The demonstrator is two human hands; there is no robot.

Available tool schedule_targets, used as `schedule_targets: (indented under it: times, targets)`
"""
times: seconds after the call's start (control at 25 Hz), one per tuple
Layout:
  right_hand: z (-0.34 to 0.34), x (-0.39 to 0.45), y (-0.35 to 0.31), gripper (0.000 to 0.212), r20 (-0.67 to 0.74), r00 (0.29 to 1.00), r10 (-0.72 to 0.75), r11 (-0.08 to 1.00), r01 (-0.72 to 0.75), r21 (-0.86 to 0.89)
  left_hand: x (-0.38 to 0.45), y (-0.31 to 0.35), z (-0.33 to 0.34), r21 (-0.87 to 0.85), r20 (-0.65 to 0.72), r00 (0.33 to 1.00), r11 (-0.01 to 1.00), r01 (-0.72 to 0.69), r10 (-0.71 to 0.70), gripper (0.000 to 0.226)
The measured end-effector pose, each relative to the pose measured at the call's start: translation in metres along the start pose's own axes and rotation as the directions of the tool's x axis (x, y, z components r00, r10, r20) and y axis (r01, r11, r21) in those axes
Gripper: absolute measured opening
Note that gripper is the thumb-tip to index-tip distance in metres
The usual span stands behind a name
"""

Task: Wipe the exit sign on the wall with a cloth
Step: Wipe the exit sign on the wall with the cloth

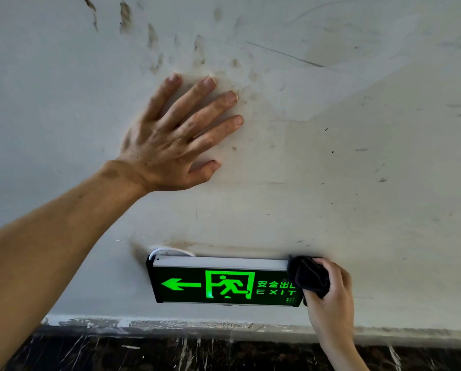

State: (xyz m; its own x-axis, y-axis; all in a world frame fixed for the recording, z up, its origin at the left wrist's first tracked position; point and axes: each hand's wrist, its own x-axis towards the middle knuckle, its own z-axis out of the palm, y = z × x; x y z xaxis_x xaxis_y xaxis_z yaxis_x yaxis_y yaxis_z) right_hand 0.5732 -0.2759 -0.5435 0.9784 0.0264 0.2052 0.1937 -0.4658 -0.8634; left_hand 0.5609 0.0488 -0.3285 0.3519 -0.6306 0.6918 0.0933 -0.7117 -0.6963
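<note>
A black exit sign (224, 283) with a glowing green arrow, running figure and the word EXIT hangs low on the white wall. Its top edge is a pale metal strip. My right hand (331, 298) grips a dark cloth (308, 277) and presses it against the sign's right end, covering that corner. My left hand (175, 137) lies flat on the wall well above the sign, fingers spread, holding nothing.
The wall (358, 156) is white and marked with dark smudges and scratches. A thin white cable (170, 250) loops out of the wall at the sign's top left. Below the sign runs a dark marbled baseboard (170, 352) with paint drips.
</note>
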Motion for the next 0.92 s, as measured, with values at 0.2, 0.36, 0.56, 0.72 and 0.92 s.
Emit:
schedule_targets:
  times: [0.2, 0.36, 0.56, 0.72, 0.92]
  targets:
    - [0.011, 0.000, 0.011, 0.054, -0.056, 0.976, 0.209, 0.969, -0.199, 0.147, 0.000, -0.002, -0.001, 0.005, -0.008, 1.000, 1.000, 0.000, 0.000, 0.073]
    - [0.019, -0.005, 0.018, 0.053, -0.044, 0.953, 0.300, 0.941, -0.288, 0.177, 0.000, 0.000, -0.001, 0.013, -0.010, 1.000, 1.000, -0.006, 0.006, 0.072]
    - [0.021, 0.003, 0.024, 0.048, -0.029, 0.938, 0.345, 0.930, -0.338, 0.145, 0.001, -0.002, -0.001, 0.014, -0.005, 1.000, 1.000, -0.005, 0.005, 0.074]
    - [0.023, 0.005, 0.039, 0.039, 0.070, 0.885, 0.461, 0.876, -0.466, 0.124, 0.001, -0.002, -0.001, 0.016, -0.004, 1.000, 1.000, -0.005, 0.005, 0.072]
    - [0.030, 0.004, 0.059, 0.032, 0.162, 0.851, 0.499, 0.860, -0.510, 0.029, 0.001, -0.001, 0.000, 0.020, -0.010, 1.000, 1.000, -0.012, 0.012, 0.071]
